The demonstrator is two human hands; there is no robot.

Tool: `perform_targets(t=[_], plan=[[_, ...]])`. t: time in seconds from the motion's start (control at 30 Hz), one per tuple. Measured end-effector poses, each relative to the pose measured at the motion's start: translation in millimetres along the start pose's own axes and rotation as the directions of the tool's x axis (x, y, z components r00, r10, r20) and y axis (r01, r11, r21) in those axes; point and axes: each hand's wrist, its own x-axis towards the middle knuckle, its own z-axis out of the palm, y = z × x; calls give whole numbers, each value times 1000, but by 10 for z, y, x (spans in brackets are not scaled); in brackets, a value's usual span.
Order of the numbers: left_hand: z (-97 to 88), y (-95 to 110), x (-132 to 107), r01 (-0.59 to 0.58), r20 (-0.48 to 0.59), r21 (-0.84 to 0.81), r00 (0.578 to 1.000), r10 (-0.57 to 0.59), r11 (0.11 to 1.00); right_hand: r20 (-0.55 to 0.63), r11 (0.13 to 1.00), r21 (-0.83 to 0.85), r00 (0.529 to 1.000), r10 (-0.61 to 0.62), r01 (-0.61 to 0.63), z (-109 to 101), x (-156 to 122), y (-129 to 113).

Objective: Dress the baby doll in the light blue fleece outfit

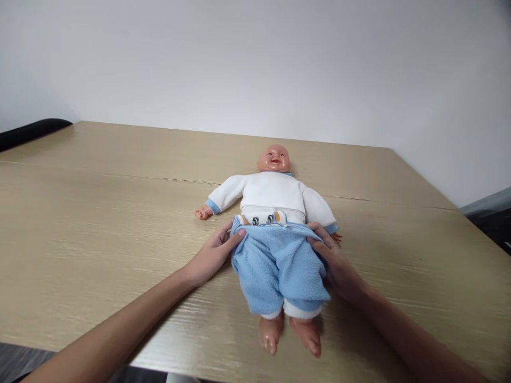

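Both sides of the blue trousers point(259, 268) are held: the left hand point(215, 250), nearly closed, pinches the waist cloth at ten o'clock, the right hand point(334, 260) likewise at two. The doll point(273, 192), wearing them, lies face-up on the table point(120, 229), head toward twelve o'clock.

Clothed doll point(273, 191) on tan table point(107, 229)

Before you a pale wood-grain desk point(99, 239), a thin seam point(179, 181) across it, a plain whitish wall point(239, 64) behind, a black rounded object point(38, 130) at your left, a dark grey floor point(19, 364) below, soft light glinting nearby
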Motion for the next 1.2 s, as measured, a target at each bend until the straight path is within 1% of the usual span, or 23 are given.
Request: perform_targets(t=[0.07, 0.1, 0.17, 0.2, 0.23, 0.3, 0.33, 0.37, 0.43, 0.47, 0.53, 0.6, 0.7, 0.77, 0.83, 0.9, 0.97, 1.0, 1.07, 1.13, 1.2], plan=[[6, 30, 22, -19, -33, 6, 999, 19, 1000, 32, 998, -57, 999, -36, 38, -35, 22, -32], [6, 53, 32, -33, -39, 39, 999, 35, 999, 36, 994, -97, 998, -52, 56, -47, 34, -64], [-4, 108, 58, -71, -45, 167, 996, 80, 983, 22, 978, -186, 995, -92, 95, -58, 59, -151], [-12, 134, 76, -112, -64, 267, 989, 133, 957, 12, 967, -228, 993, -116, 115, -56, 75, -198], [-22, 156, 100, -164, -87, 391, 973, 213, 906, 0, 955, -261, 990, -143, 138, -49, 94, -242], [-45, 178, 166, -258, -99, 615, 912, 398, 745, -29, 935, -306, 980, -198, 179, -23, 146, -299], [-57, 177, 208, -283, -88, 668, 889, 450, 689, -49, 928, -321, 975, -217, 190, -6, 179, -307], [-71, 167, 254, -291, -82, 672, 885, 459, 681, -74, 925, -329, 972, -225, 189, 12, 217, -298], [-104, 132, 356, -268, -91, 582, 916, 390, 767, -132, 944, -295, 972, -194, 148, 45, 304, -236], [-125, 111, 406, -251, -104, 523, 930, 354, 815, -157, 962, -245, 974, -161, 120, 57, 350, -190], [-173, 77, 494, -230, -128, 439, 941, 313, 869, -176, 990, -122, 980, -89, 68, 70, 435, -94], [-224, 57, 548, -221, -134, 380, 948, 290, 898, -159, 998, -35, 986, -49, 44, 67, 493, -26], [-279, 68, 542, -196, -106, 307, 965, 238, 931, -90, 1000, 3, 996, -15, 15, 31, 492, -21], [-284, 118, 482, -183, -70, 289, 975, 212, 940, -25, 999, -27, 1000, -18, 17, -3, 429, -81], [-253, 219, 402, -180, -45, 336, 977, 206, 925, 34, 983, -164, 997, -75, 80, -24, 338, -183], [-195, 359, 342, -197, -28, 464, 971, 236, 864, 69, 918, -352, 983, -168, 182, -13, 266, -309], [-131, 496, 342, -231, -3, 579, 959, 285, 782, 84, 849, -464, 966, -243, 254, 25, 261, -430], [-106, 545, 371, -247, 6, 600, 953, 304, 761, 83, 837, -474, 961, -265, 272, 45, 293, -473], [-87, 577, 471, -256, -11, 577, 947, 321, 776, 68, 855, -440, 959, -275, 276, 64, 419, -505], [-116, 523, 588, -214, -67, 538, 953, 294, 816, 27, 891, -382, 967, -254, 245, 32, 588, -451], [-184, 422, 670, -157, -111, 523, 962, 249, 838, -16, 926, -325, 978, -207, 191, -49, 734, -339]])
